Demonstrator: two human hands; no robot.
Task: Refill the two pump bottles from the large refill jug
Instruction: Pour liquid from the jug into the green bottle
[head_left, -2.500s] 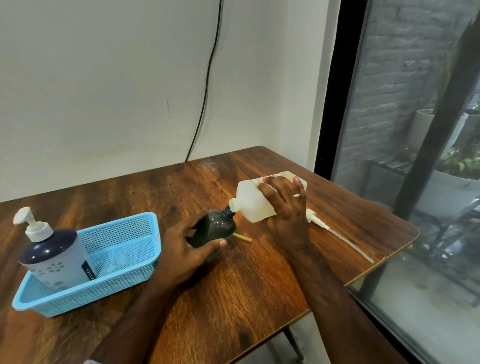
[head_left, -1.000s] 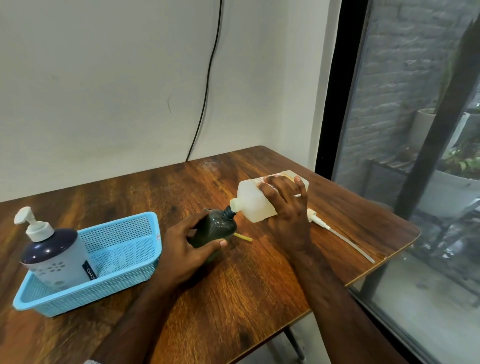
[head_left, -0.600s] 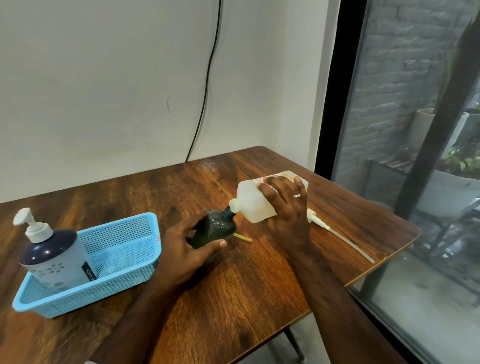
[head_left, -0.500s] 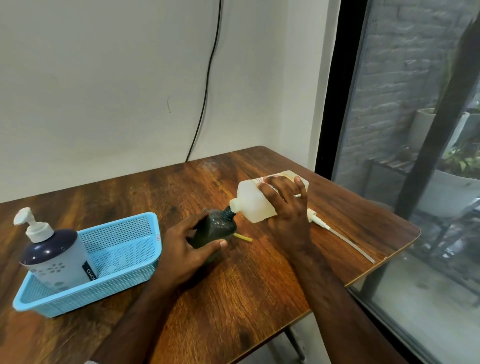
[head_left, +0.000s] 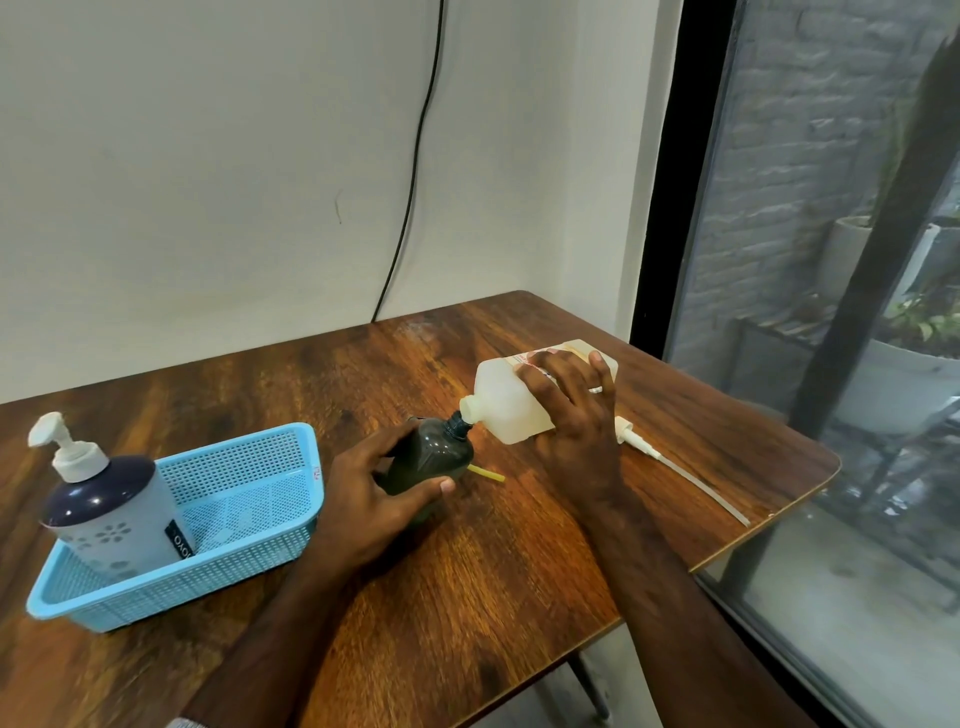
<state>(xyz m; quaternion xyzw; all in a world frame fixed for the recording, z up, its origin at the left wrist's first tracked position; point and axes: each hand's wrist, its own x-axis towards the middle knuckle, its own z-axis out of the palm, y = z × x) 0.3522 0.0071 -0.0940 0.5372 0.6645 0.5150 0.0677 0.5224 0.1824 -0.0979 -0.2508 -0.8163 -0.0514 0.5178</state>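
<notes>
Translucent white plastic refill jug, tipped in right hand, spout touching neck of dark round pump bottle on wooden surface. Left hand gripped bottle. Risk: narrow mouth; misalignment or overfill would spill.

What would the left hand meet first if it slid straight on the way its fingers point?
The left hand grips the dark bottle, fingers pointing up and right. Going straight on, it would probably meet the jug first, whose spout sits at the bottle's neck, though depth is unclear.
</notes>
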